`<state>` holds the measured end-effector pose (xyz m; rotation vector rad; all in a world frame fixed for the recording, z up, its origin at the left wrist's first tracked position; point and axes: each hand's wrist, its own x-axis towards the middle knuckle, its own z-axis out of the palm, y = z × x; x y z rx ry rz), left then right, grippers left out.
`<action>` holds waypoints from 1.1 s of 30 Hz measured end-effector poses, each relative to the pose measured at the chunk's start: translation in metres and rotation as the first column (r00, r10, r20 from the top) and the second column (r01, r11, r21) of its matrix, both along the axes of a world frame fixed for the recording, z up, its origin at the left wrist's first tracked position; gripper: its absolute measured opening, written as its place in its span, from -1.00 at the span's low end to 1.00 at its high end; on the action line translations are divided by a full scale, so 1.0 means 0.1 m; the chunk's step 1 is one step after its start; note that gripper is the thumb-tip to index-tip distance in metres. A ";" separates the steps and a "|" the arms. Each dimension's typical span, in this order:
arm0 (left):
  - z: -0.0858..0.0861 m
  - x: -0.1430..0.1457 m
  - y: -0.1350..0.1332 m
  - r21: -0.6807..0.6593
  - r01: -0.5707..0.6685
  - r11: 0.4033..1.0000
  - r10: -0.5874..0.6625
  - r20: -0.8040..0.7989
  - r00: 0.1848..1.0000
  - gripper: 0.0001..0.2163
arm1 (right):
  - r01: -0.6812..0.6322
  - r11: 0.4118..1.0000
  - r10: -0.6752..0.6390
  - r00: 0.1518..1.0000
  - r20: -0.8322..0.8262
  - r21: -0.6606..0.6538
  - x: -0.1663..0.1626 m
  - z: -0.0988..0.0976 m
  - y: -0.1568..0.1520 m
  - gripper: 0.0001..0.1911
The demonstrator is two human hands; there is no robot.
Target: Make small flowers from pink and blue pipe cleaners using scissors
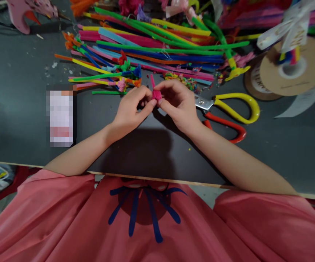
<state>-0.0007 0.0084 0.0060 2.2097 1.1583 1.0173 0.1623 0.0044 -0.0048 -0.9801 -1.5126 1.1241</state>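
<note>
Between my two hands is a bright pink pipe cleaner (pixel 156 95), bent into a small bundle with one straight end sticking up. My left hand (pixel 134 105) pinches it from the left with thumb and fingertips. From the right, my right hand (pixel 180 103) grips it between thumb and forefinger. Both hands are just above the dark table (pixel 97 120). Close by my right hand lie scissors (pixel 206 102) with one yellow and one red handle; their blade tips are hidden behind that hand.
Several coloured pipe cleaners (pixel 157 47) lie across the back, with finished-looking pipe cleaner flowers (pixel 124 74) among them. A ribbon spool (pixel 293 67) stands at the right. A blurred phone-like object (pixel 61 116) is at the left, and a pink glue gun (pixel 29 14) at the back left.
</note>
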 end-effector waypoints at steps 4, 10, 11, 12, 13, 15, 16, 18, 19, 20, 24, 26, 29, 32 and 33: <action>-0.01 0.00 -0.01 0.068 0.009 0.998 -0.006 -0.048 0.999 -0.81 | 0.029 0.999 -0.029 1.000 0.000 0.014 -0.01 0.01 -0.01 -0.76; -0.01 0.01 -0.02 0.069 0.010 0.998 -0.004 -0.091 0.996 -0.81 | 0.077 0.996 -0.077 0.997 -0.003 0.045 -0.03 0.01 -0.03 -0.87; -0.01 0.01 -0.02 0.061 0.014 0.998 -0.009 -0.089 0.996 -0.81 | 0.085 0.995 -0.085 0.996 0.003 0.044 -0.03 0.01 -0.03 -0.88; -0.01 0.01 -0.02 0.051 0.019 0.998 -0.015 -0.085 0.996 -0.81 | 0.091 0.995 -0.092 0.996 0.011 0.043 -0.03 0.01 -0.03 -0.89; -0.01 0.01 -0.02 0.040 0.025 0.999 -0.021 -0.082 0.996 -0.81 | 0.097 0.994 -0.098 0.995 0.020 0.043 -0.03 0.01 -0.03 -0.89; -0.02 0.00 -0.02 0.013 0.028 1.000 -0.026 -0.083 0.996 -0.80 | 0.103 0.994 -0.105 0.994 0.036 0.046 -0.03 0.01 -0.04 -0.89; -0.02 0.00 -0.03 0.002 0.029 1.000 -0.029 -0.087 0.996 -0.80 | 0.103 0.993 -0.105 0.994 0.041 0.050 -0.03 0.01 -0.03 -0.89; -0.02 0.00 -0.03 -0.008 0.029 1.000 -0.030 -0.098 0.995 -0.79 | 0.104 0.993 -0.106 0.993 0.050 0.058 -0.03 0.01 -0.03 -0.90; -0.02 0.00 -0.03 -0.004 0.029 1.000 -0.030 -0.101 0.994 -0.79 | 0.107 0.992 -0.110 0.993 0.051 0.064 -0.03 0.01 -0.03 -0.90; -0.01 0.00 -0.03 0.005 0.032 0.999 -0.031 -0.101 0.994 -0.79 | 0.110 0.992 -0.114 0.992 0.053 0.070 -0.03 0.01 -0.03 -0.90; 0.00 0.00 -0.03 0.028 0.027 0.999 -0.024 -0.109 0.994 -0.78 | 0.108 0.989 -0.114 0.992 0.061 0.099 -0.03 -0.01 -0.03 -0.92; 0.01 0.00 -0.04 -0.002 0.022 1.000 -0.022 -0.123 0.992 -0.76 | 0.109 0.987 -0.116 0.991 0.061 0.115 -0.03 -0.01 -0.02 -0.92; 0.03 0.00 -0.05 -0.054 0.026 0.998 -0.032 -0.122 0.992 -0.75 | 0.116 0.985 -0.124 0.991 0.053 0.127 -0.03 -0.01 -0.02 -0.91; 0.04 -0.01 -0.05 -0.107 0.041 0.993 -0.052 -0.097 0.994 -0.74 | 0.119 0.985 -0.126 0.991 0.045 0.127 -0.03 -0.01 -0.01 -0.91; 0.04 0.00 -0.05 -0.127 0.049 0.991 -0.060 -0.082 0.995 -0.74 | 0.119 0.985 -0.125 0.991 0.041 0.125 -0.04 -0.01 -0.01 -0.91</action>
